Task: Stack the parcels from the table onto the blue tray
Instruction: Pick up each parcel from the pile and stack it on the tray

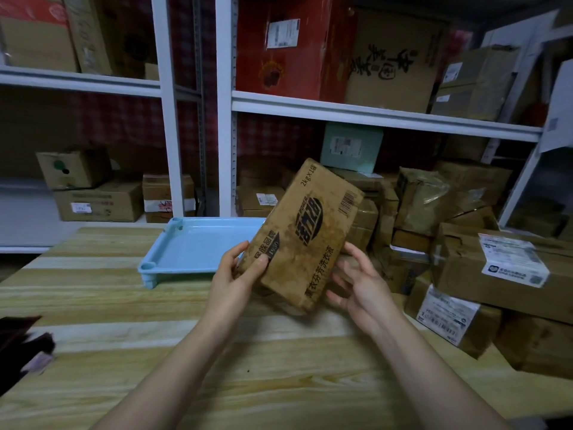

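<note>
The brown parcel (305,234) is held tilted in the air above the wooden worktop (124,305), just in front of the blue tray (192,252). The left hand (231,274) grips its lower corner, thumb on the printed face. The right hand (359,283) is spread loose-fingered at its right edge. Other parcels (483,265) are heaped to the right.

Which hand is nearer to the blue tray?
Left. The left hand grips the box close beside the tray; the right hand is past the box, farther from it.

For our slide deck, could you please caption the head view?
Left hand grips a detergent carton over the wooden table, right hand relaxed beside it, blue tray behind.
</note>
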Available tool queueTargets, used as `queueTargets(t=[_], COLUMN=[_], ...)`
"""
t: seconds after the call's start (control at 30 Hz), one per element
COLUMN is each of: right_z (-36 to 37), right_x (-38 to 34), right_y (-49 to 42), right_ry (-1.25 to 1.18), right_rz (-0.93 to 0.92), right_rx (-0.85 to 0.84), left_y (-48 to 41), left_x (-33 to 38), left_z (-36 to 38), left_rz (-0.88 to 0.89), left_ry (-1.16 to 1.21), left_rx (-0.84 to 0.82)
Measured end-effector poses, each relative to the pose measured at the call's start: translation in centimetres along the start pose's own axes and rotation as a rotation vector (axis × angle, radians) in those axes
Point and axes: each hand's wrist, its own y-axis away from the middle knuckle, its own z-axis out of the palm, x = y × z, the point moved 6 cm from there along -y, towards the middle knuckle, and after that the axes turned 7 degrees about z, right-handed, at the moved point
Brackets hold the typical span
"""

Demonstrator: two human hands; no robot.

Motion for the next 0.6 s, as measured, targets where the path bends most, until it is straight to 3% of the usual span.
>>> queueTargets(t=[0.23, 0.43, 0.6], right_z=[0.8, 2.5, 3.3], right_x=[0.6, 1.2, 0.3], right_y=[0.6, 1.6, 2.3], right_ry=[0.018, -0.085, -0.144], right_rz=[0.109, 0.276, 0.243], right_rx=[0.003, -0.176, -0.238], left_y=[0.0, 0.6, 0.6], left_x=[-0.7, -1.0, -1.0], left_z=[0.2, 1.1, 1.4], left_rz=[-0.105, -0.229, -0.262], left_ry=[0.082, 0.175, 0.171], left_rx=[0.035, -0.045, -0.001])
